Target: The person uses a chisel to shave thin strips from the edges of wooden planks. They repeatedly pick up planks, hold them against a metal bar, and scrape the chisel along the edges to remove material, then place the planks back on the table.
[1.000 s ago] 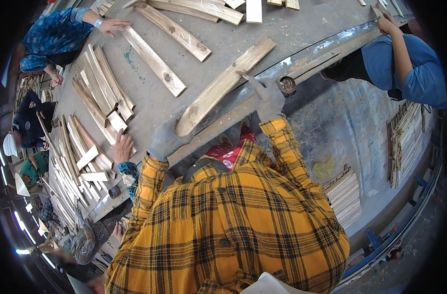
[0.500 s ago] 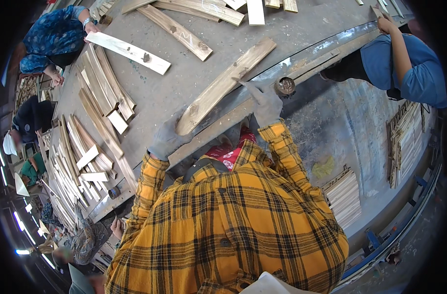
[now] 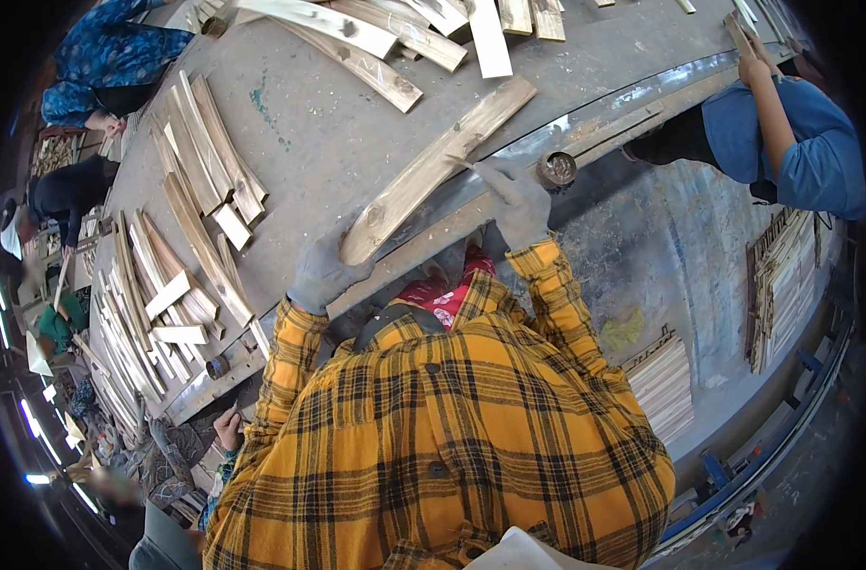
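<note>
A long wooden board [image 3: 433,176] lies slantwise across the near edge of the metal table [image 3: 310,157]. My left hand [image 3: 324,271], in a grey glove, is closed around the board's near rounded end. My right hand [image 3: 517,198], also gloved, is by the board's right side. Its fingers point at the board's middle, and a thin brown tip shows beyond them against the wood. What the fingers pinch is too small to make out. Dark knots and marks show on the board's upper face.
A round can [image 3: 556,170] stands right of my right hand. Several boards [image 3: 191,157] lie at the left, more [image 3: 395,33] at the far side. A co-worker in blue [image 3: 784,138] works at right, another in patterned blue [image 3: 105,66] at far left. Stacked wood [image 3: 663,380] sits below, right.
The co-worker in patterned blue has moved a pale board from the left to the far pile and drawn back. My hands and board have barely moved.
</note>
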Motion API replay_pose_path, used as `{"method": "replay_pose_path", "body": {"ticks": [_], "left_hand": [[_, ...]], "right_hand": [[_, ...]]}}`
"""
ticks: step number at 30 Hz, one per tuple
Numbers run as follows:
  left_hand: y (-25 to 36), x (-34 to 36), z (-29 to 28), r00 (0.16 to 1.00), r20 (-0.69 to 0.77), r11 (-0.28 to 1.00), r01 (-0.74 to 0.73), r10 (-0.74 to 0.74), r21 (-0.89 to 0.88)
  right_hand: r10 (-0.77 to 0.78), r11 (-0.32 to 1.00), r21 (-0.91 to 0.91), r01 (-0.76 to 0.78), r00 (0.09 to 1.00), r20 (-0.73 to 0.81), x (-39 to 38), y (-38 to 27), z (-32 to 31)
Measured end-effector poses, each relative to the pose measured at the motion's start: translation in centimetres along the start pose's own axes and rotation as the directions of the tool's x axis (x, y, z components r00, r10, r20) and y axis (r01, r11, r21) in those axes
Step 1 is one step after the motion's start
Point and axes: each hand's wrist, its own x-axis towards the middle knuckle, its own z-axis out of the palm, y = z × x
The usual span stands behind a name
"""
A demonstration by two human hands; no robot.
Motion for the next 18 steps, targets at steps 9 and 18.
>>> {"method": "replay_pose_path", "body": {"ticks": [9, 18], "left_hand": [[2.1, -4.0, -1.0, 0.995, -0.056, 0.996, 0.082, -0.083, -0.030], [7.2, -5.5, -5.5, 0.959, -0.283, 0.989, 0.049, -0.007, 0.142]], "right_hand": [[0.083, 0.831, 0.549, -0.085, 0.996, 0.030, 2.3, -4.4, -2.8], [-0.036, 0.754, 0.652, -0.088, 0.984, 0.175, 1.3, -11.8, -3.7]]}}
